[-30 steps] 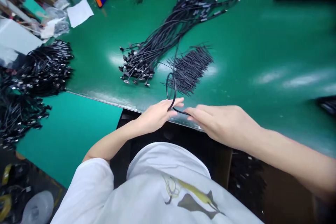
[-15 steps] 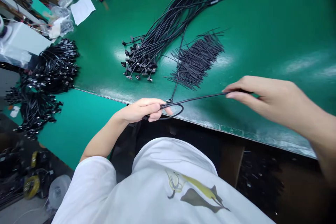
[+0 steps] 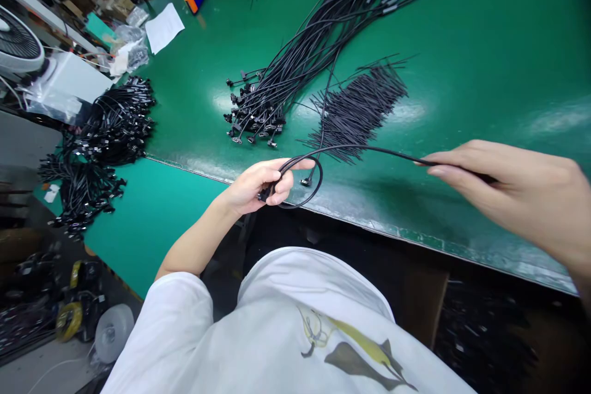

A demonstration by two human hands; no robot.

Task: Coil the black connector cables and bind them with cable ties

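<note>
- Currently, the left hand (image 3: pixel 256 188) is clamping a black cable (image 3: pixel 364 149) near its connector (image 3: pixel 265 195), with a loop (image 3: pixel 321 181) hanging at 3 o'clock.
- Thumb and fingers of the right hand (image 3: pixel 512 197) are pinching that cable closed, drawing it taut toward 3 o'clock.
- A cable bundle (image 3: pixel 295 68) is lying at 12 o'clock, short black wires (image 3: pixel 357 111) at 1 o'clock.
- That loop is risking a snag on those wires if the right hand pulls too fast.

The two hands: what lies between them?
One black cable spans from left hand to right hand, above the green mat, in the head view.
</note>
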